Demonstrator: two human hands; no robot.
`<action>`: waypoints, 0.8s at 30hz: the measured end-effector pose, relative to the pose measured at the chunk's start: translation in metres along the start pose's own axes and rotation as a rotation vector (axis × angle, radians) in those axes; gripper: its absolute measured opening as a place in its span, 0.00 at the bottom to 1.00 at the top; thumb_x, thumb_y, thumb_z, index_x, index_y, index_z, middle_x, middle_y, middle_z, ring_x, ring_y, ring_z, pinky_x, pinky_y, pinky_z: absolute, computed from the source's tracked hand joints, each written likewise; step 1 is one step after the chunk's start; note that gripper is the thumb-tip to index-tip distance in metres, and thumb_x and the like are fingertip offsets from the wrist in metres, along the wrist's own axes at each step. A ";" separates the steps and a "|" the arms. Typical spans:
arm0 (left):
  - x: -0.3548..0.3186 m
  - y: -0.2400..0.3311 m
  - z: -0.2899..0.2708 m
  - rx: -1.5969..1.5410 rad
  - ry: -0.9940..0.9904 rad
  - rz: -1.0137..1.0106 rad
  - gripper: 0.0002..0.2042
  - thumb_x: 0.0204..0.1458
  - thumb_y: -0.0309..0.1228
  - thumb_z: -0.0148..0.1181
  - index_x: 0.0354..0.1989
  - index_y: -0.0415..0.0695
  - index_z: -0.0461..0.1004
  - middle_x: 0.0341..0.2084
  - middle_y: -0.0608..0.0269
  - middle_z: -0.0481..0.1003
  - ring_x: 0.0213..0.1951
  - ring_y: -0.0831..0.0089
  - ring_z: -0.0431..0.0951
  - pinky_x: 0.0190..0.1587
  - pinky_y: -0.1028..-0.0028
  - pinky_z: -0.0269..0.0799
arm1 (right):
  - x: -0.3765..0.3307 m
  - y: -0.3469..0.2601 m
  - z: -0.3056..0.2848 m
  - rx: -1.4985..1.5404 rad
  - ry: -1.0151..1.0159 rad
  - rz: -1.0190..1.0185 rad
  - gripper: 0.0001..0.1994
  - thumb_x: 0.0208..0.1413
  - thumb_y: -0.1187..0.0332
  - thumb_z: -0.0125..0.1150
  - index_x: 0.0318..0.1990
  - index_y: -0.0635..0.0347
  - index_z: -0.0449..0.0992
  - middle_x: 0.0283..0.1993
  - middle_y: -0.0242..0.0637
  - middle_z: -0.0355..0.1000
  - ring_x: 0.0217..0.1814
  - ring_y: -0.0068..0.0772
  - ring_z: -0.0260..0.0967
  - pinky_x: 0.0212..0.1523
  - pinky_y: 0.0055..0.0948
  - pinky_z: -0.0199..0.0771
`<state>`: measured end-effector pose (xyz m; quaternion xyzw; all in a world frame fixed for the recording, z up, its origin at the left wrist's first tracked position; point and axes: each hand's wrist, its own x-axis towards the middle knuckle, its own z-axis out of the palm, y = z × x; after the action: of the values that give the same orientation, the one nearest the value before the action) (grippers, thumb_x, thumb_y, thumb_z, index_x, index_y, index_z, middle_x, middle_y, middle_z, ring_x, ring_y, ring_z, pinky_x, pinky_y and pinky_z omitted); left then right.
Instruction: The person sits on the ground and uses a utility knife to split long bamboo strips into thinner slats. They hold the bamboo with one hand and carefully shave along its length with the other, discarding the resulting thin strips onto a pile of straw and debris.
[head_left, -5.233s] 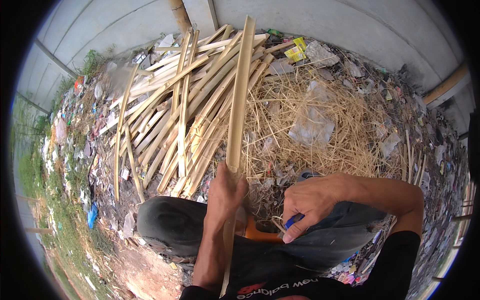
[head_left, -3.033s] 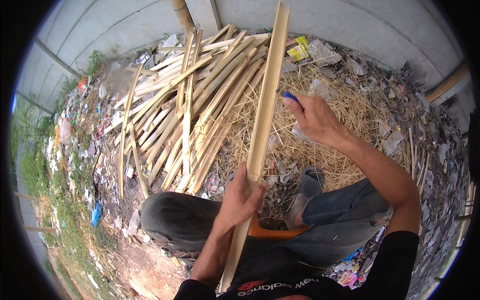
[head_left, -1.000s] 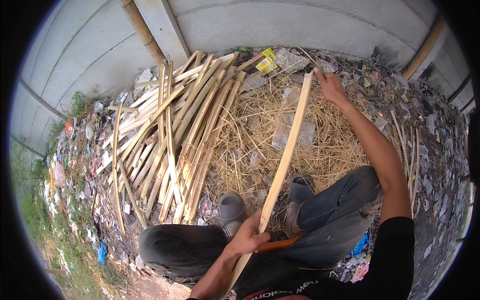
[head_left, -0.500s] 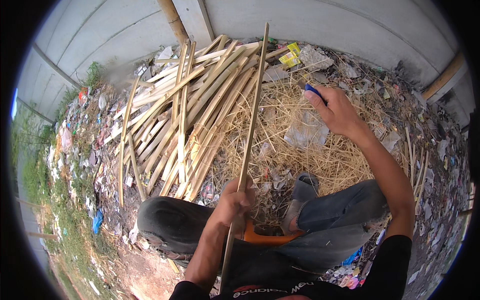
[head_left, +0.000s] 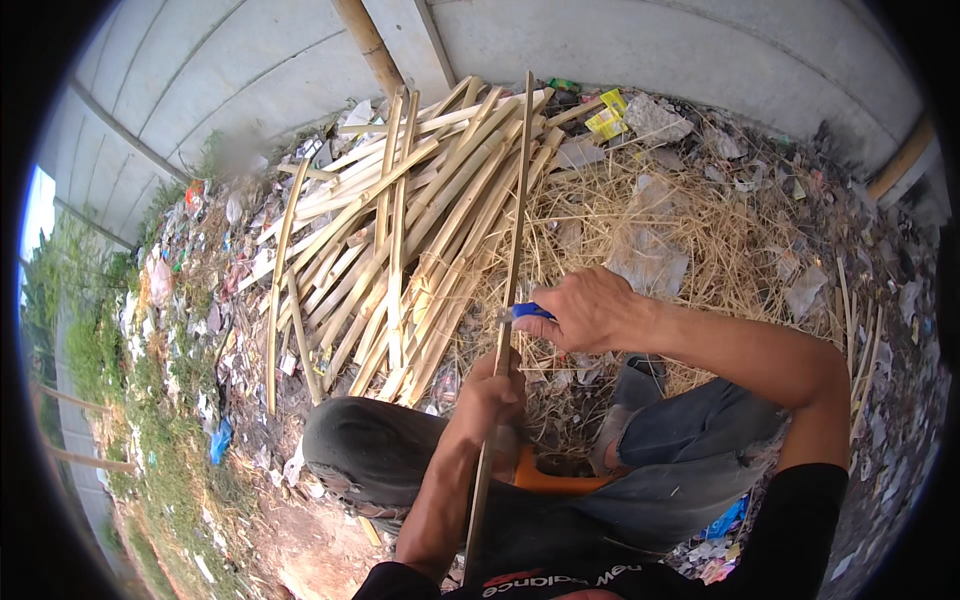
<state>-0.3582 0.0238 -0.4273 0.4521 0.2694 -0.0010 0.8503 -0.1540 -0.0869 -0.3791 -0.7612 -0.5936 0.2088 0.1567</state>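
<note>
My left hand (head_left: pixel 490 390) is wrapped around a long bamboo strip (head_left: pixel 517 200), which slants from my lap up toward the wall. Just above it, my right hand (head_left: pixel 588 310) grips a blue-handled knife (head_left: pixel 533 312). The knife's blade end meets the strip's edge, though the blade itself is too small to make out well. Beyond my left knee lies a big pile of split bamboo strips (head_left: pixel 425 215), crossing one another. Thin straw-coloured shavings (head_left: pixel 720 230) cover the ground on the right side of the strip.
Pale panel walls (head_left: pixel 640 45) close off the far side, with a bamboo pole (head_left: pixel 368 45) leaning there. A grey stone block (head_left: pixel 657 118) lies near a yellow wrapper (head_left: pixel 606 118). Something orange (head_left: pixel 560 483) shows between my legs. Litter and weeds (head_left: pixel 150 400) spread to the left.
My right hand has come back toward me and left with the knife, from over the shavings to the strip. My left hand keeps its hold. The whole view has shifted slightly.
</note>
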 end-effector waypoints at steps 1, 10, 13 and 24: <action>0.000 -0.001 0.002 -0.012 -0.011 -0.014 0.12 0.32 0.24 0.50 0.30 0.43 0.64 0.17 0.71 0.57 0.14 0.80 0.51 0.14 0.79 0.49 | 0.003 0.011 -0.007 0.017 0.016 0.061 0.30 0.67 0.41 0.48 0.32 0.59 0.81 0.23 0.53 0.75 0.29 0.60 0.77 0.33 0.54 0.76; -0.006 -0.007 -0.004 -0.042 -0.016 -0.042 0.15 0.34 0.22 0.50 0.36 0.43 0.64 0.17 0.70 0.58 0.15 0.79 0.55 0.14 0.78 0.49 | -0.005 -0.005 0.021 0.016 0.035 -0.071 0.31 0.67 0.40 0.47 0.30 0.61 0.79 0.22 0.53 0.75 0.28 0.61 0.77 0.33 0.55 0.76; -0.008 -0.019 -0.008 -0.009 -0.164 -0.061 0.15 0.35 0.22 0.50 0.37 0.43 0.64 0.18 0.70 0.59 0.16 0.78 0.58 0.15 0.77 0.51 | 0.009 0.041 -0.008 0.030 0.291 0.093 0.34 0.69 0.39 0.45 0.25 0.63 0.75 0.17 0.48 0.68 0.21 0.51 0.69 0.29 0.50 0.69; -0.032 -0.033 0.012 0.405 -0.302 -0.135 0.11 0.41 0.23 0.51 0.36 0.40 0.67 0.24 0.66 0.66 0.26 0.76 0.67 0.26 0.75 0.61 | -0.109 0.267 -0.092 0.019 1.021 0.820 0.37 0.70 0.39 0.42 0.28 0.71 0.73 0.23 0.52 0.68 0.28 0.54 0.65 0.37 0.49 0.64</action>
<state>-0.3883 -0.0122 -0.4328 0.5887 0.1633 -0.1789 0.7712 0.0934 -0.2575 -0.4151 -0.9279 -0.1045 -0.1309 0.3332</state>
